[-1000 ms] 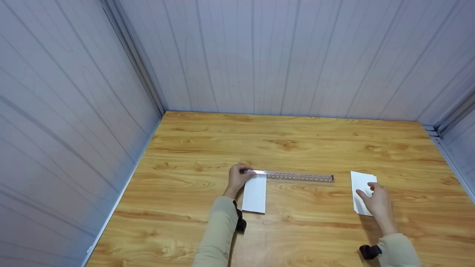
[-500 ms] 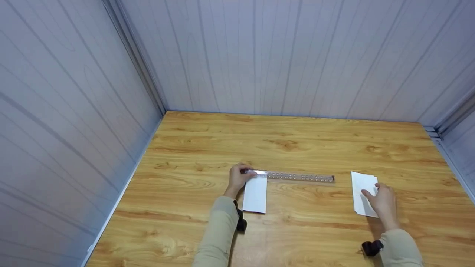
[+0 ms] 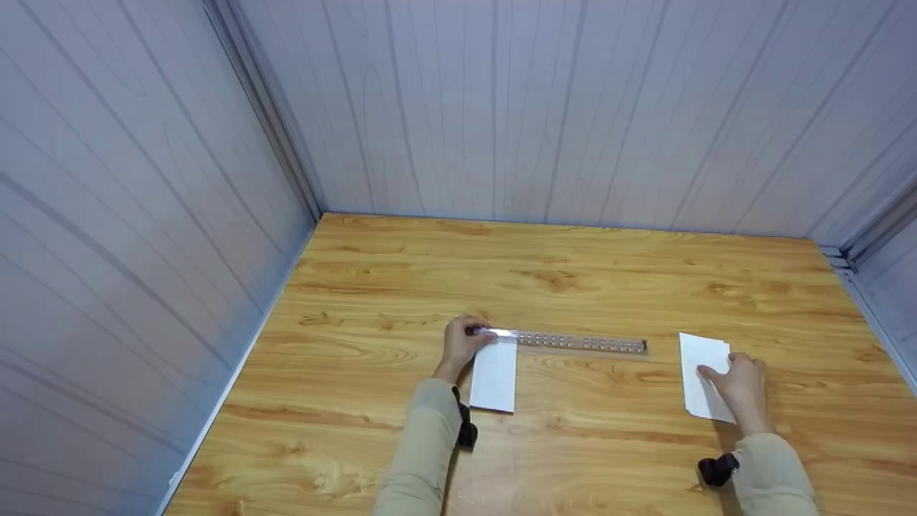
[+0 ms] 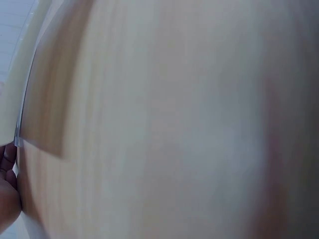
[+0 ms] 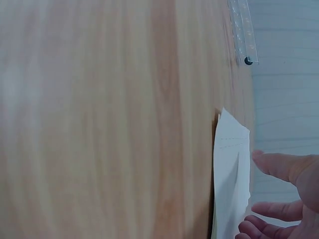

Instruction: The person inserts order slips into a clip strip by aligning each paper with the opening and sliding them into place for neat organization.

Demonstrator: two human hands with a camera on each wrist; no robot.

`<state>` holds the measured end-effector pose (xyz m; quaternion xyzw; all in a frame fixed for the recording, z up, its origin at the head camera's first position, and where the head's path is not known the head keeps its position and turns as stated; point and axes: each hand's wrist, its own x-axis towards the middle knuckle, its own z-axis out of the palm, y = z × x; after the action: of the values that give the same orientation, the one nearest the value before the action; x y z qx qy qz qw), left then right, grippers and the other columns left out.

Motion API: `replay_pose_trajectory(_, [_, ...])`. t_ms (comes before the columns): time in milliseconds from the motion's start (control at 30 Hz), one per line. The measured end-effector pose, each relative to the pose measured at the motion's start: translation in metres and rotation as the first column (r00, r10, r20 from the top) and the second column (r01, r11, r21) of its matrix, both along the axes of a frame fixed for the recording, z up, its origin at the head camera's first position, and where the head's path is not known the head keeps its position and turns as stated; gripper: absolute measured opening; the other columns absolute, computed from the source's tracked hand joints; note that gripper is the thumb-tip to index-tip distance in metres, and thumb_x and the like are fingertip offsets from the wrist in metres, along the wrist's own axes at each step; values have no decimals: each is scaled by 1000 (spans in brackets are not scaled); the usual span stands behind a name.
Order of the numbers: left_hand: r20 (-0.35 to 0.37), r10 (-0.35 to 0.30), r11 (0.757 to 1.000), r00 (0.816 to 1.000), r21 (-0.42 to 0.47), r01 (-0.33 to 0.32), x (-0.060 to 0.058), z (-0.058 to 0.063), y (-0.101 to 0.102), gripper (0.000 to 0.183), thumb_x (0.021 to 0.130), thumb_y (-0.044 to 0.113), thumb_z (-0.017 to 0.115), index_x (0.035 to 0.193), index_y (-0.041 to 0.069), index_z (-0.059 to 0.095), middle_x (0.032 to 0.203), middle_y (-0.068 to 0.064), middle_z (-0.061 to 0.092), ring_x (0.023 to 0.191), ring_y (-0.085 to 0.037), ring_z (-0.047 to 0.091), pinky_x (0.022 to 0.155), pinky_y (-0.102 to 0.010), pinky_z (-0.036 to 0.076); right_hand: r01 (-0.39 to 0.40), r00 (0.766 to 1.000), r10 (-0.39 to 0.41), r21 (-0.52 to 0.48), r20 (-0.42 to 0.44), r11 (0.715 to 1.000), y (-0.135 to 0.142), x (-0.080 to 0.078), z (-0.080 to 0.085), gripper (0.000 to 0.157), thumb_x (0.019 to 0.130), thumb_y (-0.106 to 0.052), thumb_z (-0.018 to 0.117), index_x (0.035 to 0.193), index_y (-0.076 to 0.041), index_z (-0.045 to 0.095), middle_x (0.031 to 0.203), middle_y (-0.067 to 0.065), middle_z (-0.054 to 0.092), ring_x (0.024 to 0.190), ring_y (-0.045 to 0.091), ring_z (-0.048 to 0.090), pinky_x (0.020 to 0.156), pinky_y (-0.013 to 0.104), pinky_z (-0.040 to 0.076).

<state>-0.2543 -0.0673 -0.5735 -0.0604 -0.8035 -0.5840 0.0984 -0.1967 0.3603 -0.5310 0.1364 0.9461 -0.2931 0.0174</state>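
My left hand (image 3: 462, 344) pinches the left end of a clear plastic strip (image 3: 580, 344) with rows of round marks along it and a dark tip at its right end. Under that end lies a narrow white folded sheet of paper (image 3: 493, 380). In the left wrist view only a few fingers of the left hand (image 4: 7, 194) show, at the strip's end. Over the right edge of a small stack of white paper (image 3: 701, 380) is my right hand (image 3: 741, 387). The right wrist view has its thumb and fingers spread loosely beside the stack (image 5: 232, 174), gripping nothing.
A wood-grain table (image 3: 573, 466) carries everything. Pale panelled walls (image 3: 501, 107) stand behind it and at both sides. Black wrist cameras (image 3: 718, 470) sit on both sleeves.
My right hand has shifted slightly to the right, from over the middle of the paper stack to its right edge. The left hand, strip and folded sheet keep their places.
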Motion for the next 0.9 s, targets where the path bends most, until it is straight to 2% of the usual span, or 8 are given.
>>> replay_pose_trajectory(300, [-36, -12, 1000, 999, 28, 13, 1, 0, 1, 16, 67, 0, 74, 79, -8, 67, 79, -19, 61, 77, -30, 57, 69, -32, 47, 24, 998, -21, -50, 57, 998, 4, -2, -3, 73, 80, -27, 64, 118, 26, 31, 112, 43, 28, 102, 49, 31, 85, 53, 32])
replay_pose_trajectory(467, [-15, 6, 1000, 1000, 8, -6, 1, 1, 1, 16, 67, 1, 75, 79, -6, 68, 79, -16, 62, 77, -27, 57, 69, -27, 46, 33, 998, -30, -60, 46, 998, 4, -2, -3, 71, 78, -25, 66, 116, 26, 34, 109, 42, 30, 97, 47, 34, 81, 52, 35])
replay_pose_trajectory(533, [-13, 6, 1000, 1000, 12, -6, 2, 4, 1, 16, 67, 0, 74, 79, -7, 68, 79, -18, 61, 77, -28, 57, 69, -28, 46, 36, 999, -34, -64, 40, 997, 4, -2, -3, 69, 78, -24, 66, 115, 26, 35, 109, 41, 31, 97, 46, 35, 80, 52, 36])
replay_pose_trajectory(767, [-44, -27, 995, 999, 93, 31, 16, 29, 4, 15, 67, -11, 69, 79, -17, 62, 80, -31, 56, 78, -45, 52, 69, -48, 44, 63, 997, -59, -82, 42, 995, 1, -1, -1, 73, 78, -24, 67, 119, 24, 31, 112, 42, 29, 102, 50, 34, 84, 54, 34])
replay_pose_trajectory(833, [-40, -33, 995, 999, 98, 37, 17, 30, 3, 16, 68, -11, 69, 80, -18, 61, 80, -32, 56, 78, -45, 52, 69, -49, 44, 76, 997, -73, -85, 40, 994, 0, -1, -1, 73, 78, -23, 67, 120, 23, 31, 113, 41, 30, 102, 50, 34, 84, 54, 34])
replay_pose_trajectory(900, [-41, -34, 996, 999, 86, 37, 14, 25, 3, 16, 67, -10, 70, 79, -17, 62, 80, -30, 57, 78, -43, 53, 69, -46, 45, 88, 996, -85, -87, 36, 992, -1, -1, -1, 72, 77, -22, 68, 120, 22, 31, 112, 40, 30, 101, 50, 35, 83, 54, 34])
